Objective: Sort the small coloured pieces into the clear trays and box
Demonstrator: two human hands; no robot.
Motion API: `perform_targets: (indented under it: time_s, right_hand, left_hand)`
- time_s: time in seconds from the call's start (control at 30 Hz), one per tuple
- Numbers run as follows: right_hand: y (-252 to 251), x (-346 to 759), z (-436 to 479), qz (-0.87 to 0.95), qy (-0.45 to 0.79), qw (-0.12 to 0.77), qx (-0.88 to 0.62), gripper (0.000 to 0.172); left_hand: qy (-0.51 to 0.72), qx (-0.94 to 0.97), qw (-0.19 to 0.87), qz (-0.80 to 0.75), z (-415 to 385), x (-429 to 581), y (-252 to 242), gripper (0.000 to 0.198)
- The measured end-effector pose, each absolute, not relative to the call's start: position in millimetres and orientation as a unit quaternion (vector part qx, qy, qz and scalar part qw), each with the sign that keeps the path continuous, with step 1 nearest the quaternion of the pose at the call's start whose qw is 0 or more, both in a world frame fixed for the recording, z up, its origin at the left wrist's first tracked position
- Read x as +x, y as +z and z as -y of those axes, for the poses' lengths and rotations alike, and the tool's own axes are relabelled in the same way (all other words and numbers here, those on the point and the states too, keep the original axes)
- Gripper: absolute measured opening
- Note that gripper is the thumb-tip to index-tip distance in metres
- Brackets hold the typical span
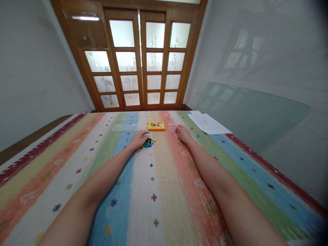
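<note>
A small heap of colourful pieces, mostly blue, green and dark, lies on the striped tablecloth. My left hand rests at the heap's left edge, its fingers curled together; whatever they may hold is too small to make out. My right hand has its fingers closed at the right end of a small clear plastic box. Between and just beyond both hands lies a yellow box with a printed picture on top. A long clear plastic tray sits to its left, behind my left hand.
White printed sheets lie at the table's far right. The tablecloth has coloured stripes and small printed motifs. A wall with a pale green panel borders the right side. Wooden doors with glass panes stand beyond the far edge.
</note>
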State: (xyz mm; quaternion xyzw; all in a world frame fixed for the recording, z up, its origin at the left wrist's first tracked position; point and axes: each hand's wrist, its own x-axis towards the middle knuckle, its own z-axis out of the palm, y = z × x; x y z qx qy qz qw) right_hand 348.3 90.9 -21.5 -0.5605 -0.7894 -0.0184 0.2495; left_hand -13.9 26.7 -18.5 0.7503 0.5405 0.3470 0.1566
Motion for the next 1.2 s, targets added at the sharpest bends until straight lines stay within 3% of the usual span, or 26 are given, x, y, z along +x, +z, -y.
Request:
perform_targets:
  time_s: [0.23,0.37,0.53,0.8,1.1,1.2]
  right_hand:
    - [-15,342,-88,0.764,-0.040,0.261,-0.589,0.032]
    - [-4,313,-81,0.799,-0.047,0.279,-0.531,0.032]
    - [7,264,-78,0.863,-0.035,0.240,-0.443,0.037]
    - [3,233,-107,0.871,-0.019,0.205,-0.447,0.054]
    - [-4,238,-98,0.879,-0.059,0.207,-0.426,0.052]
    - [2,237,-90,0.876,-0.064,0.211,-0.429,0.044]
  left_hand:
    - [0.291,0.803,0.117,-0.506,-19,-7,-14,0.034]
    - [0.290,0.801,0.110,-0.512,-20,-6,-16,0.039]
    - [0.292,0.805,0.109,-0.505,-21,-6,-20,0.040]
    - [0.314,0.798,0.112,-0.502,-17,-6,-19,0.041]
    - [0.291,0.820,0.109,-0.480,-11,-2,-11,0.052]
    - [0.291,0.829,0.104,-0.466,-8,-1,-8,0.052]
